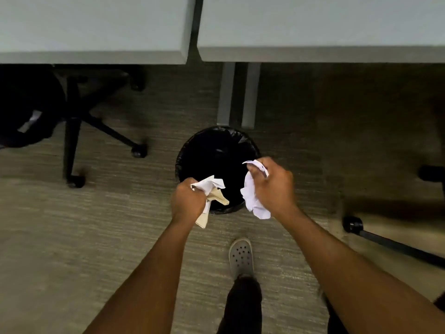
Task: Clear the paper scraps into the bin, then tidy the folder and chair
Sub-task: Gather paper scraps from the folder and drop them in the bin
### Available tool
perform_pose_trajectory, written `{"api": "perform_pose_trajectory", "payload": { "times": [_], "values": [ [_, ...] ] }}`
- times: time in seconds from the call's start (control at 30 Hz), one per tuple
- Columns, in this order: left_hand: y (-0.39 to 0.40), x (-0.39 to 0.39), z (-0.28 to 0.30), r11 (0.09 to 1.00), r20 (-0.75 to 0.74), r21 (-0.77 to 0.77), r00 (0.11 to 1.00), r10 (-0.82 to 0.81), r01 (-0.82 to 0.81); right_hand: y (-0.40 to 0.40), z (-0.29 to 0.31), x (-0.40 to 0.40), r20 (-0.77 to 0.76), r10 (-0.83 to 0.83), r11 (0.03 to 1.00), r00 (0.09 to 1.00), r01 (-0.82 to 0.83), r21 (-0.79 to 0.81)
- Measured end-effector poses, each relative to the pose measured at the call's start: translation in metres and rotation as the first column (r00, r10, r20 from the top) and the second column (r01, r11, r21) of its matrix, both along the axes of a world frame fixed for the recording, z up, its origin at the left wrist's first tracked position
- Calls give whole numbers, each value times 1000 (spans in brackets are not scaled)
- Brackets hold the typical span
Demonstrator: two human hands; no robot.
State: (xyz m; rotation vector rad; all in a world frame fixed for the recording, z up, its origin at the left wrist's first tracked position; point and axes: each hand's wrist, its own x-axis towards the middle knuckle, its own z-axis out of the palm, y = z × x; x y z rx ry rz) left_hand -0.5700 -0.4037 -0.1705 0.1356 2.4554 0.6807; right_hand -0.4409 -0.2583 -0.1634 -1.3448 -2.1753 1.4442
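left hand [187,200]: gripping a wad of white and tan paper scraps [212,189], hanging over the bin's near rim
right hand [274,186]: clutching crumpled white paper [251,196] at the bin's right edge
bin [204,153]: black-lined, sitting mid-frame on the carpet
chair [74,121]: parking at the left, half under the worktop [91,27]

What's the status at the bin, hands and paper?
Left hand shut on white and tan crumpled scraps; right hand shut on white crumpled paper. Both over round black-lined bin. Nothing blocking.
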Motion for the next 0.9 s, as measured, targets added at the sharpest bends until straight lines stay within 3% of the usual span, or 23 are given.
{"api": "perform_pose_trajectory", "payload": {
  "times": [0.2,0.33,0.43,0.5,0.57,0.67,0.73,0.9],
  "values": [
    [-7,-37,-85,993,-43,-115,999,10,-15,-8,-83,-48,56,6,1000,998,-7,6],
    [6,-47,-124,982,33,-148,992,120,-114,-12,-134,-77,161,5,1000,987,0,-31],
    [13,-50,-140,955,274,-35,917,291,-293,-16,-158,-96,217,56,963,975,5,-271],
    [15,-48,-143,934,451,55,843,293,-354,-17,-162,-105,194,85,883,977,16,-469],
    [16,-45,-144,965,468,74,863,190,-252,-20,-161,-109,153,174,838,973,-64,-542],
    [11,-41,-145,989,242,-87,966,-96,120,-24,-157,-107,214,398,879,892,-305,-366],
    [7,-36,-144,941,145,-138,946,-289,309,-26,-151,-101,256,464,877,848,-398,-270],
    [1,-18,-123,895,49,-187,913,-404,406,-25,-135,-76,271,509,860,817,-466,-208]
  ]
}}
